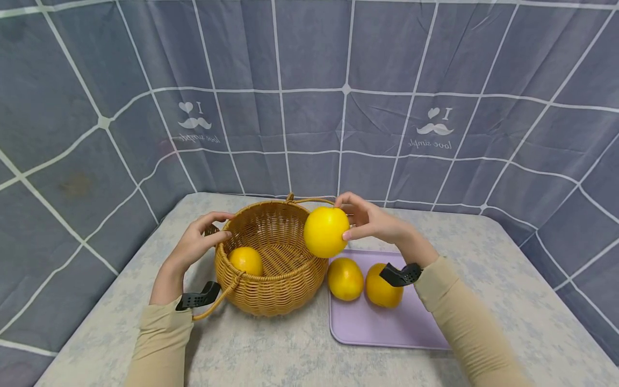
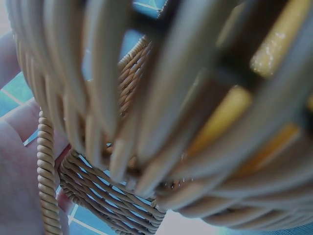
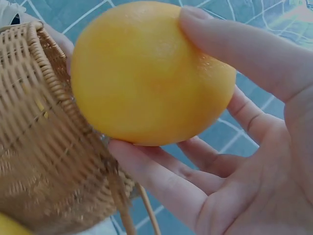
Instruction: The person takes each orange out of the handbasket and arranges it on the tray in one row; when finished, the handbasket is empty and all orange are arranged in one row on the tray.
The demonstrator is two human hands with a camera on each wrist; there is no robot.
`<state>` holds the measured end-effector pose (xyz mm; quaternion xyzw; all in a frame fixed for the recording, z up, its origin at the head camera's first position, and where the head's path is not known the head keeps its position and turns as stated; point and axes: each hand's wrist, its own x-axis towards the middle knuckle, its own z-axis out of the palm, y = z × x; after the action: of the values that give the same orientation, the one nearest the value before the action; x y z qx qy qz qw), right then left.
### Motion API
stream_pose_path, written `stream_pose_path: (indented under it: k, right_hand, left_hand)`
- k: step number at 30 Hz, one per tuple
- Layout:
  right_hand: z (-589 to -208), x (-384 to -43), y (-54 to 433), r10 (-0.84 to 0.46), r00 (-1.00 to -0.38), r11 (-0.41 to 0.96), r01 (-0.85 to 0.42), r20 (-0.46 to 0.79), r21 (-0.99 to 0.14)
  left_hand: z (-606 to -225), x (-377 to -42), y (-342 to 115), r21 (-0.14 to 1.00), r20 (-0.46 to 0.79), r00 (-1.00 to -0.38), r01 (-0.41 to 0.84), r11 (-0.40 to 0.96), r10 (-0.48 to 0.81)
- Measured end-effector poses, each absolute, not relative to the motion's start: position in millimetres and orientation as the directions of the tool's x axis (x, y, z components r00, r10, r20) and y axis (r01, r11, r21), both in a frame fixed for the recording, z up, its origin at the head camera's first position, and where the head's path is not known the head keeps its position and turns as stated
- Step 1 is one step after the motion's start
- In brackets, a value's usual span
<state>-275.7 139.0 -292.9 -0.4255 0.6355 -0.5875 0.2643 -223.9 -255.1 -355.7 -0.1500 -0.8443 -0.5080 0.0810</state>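
My right hand (image 1: 369,219) holds a yellow-orange orange (image 1: 326,232) between thumb and fingers, over the right rim of a wicker basket (image 1: 275,294). In the right wrist view the thumb presses one side of this orange (image 3: 151,73) and the fingers support the other. My left hand (image 1: 195,239) grips the basket's left rim, thumb at the edge. The left wrist view shows the woven side (image 2: 161,98) up close, with part of that hand (image 2: 17,142) behind a twisted handle. Inside the basket, at its left, lies another orange (image 1: 245,261).
Two more oranges, one (image 1: 345,279) near the basket and one (image 1: 383,286) beside it, sit on a lilac tray (image 1: 387,330) at the right. A handle (image 1: 213,307) lies folded against the basket's front left. A grey-blue checked curtain (image 1: 309,118) encloses the table (image 1: 271,355).
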Motion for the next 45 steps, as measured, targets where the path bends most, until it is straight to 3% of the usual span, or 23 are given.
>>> stream_pose_path:
  k: [10, 23, 27, 45]
  right_hand:
    - [-310, -256, 194, -0.81, -0.538, -0.11, -0.251, 0.233, -0.962]
    - [-346, -238, 249, -0.742, -0.632, -0.098, -0.229, 0.225, -0.968]
    - [-353, -233, 264, -0.725, -0.644, -0.113, -0.238, 0.244, -0.965]
    - [-381, -221, 317, -0.691, -0.684, -0.104, -0.223, 0.232, -0.969]
  left_hand:
    - [-352, -222, -254, 0.83, 0.306, -0.937, 0.349, 0.434, 0.167]
    - [-344, -215, -249, 0.832, 0.31, -0.935, 0.354, 0.428, 0.171]
    - [-329, -204, -240, 0.83, 0.299, -0.939, 0.344, 0.439, 0.17]
    - [-333, -208, -242, 0.828, 0.317, -0.932, 0.361, 0.429, 0.174]
